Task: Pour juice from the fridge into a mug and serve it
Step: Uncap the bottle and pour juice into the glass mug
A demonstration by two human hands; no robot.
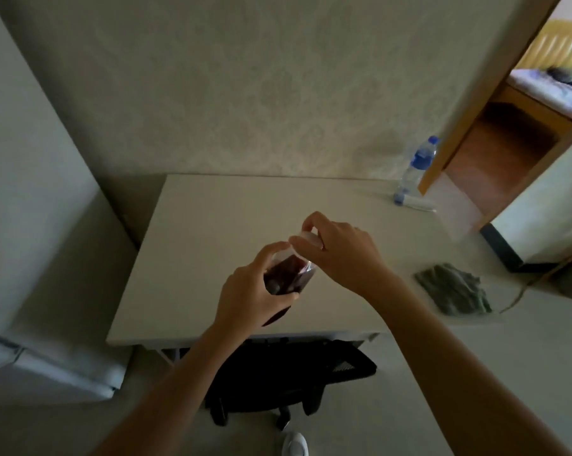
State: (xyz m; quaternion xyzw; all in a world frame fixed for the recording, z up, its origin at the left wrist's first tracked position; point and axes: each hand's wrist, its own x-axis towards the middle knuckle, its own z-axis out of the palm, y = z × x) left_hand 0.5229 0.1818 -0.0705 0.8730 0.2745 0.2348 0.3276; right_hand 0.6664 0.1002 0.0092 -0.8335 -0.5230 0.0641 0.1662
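Two hands over the white rectangular table (pixel 212 225). Left hand (pixel 250 291) wraps the clear plastic bottle of dark red juice (pixel 286 274), held tilted above the tabletop. Right hand (pixel 337 251) pinches its white screw cap (pixel 307 239). Advice: brace the body upright before the cap frees, avoid squeezing. No mug visible.

One clear plastic bottle of dark red juice (pixel 286 274), one white cap (pixel 307 239), one blue-labelled clear water bottle (pixel 417 166) far right, one grey-green crumpled cloth (pixel 452 291), one white rectangular table (pixel 212 232), two bare hands: left (pixel 250 296), right (pixel 340 255).
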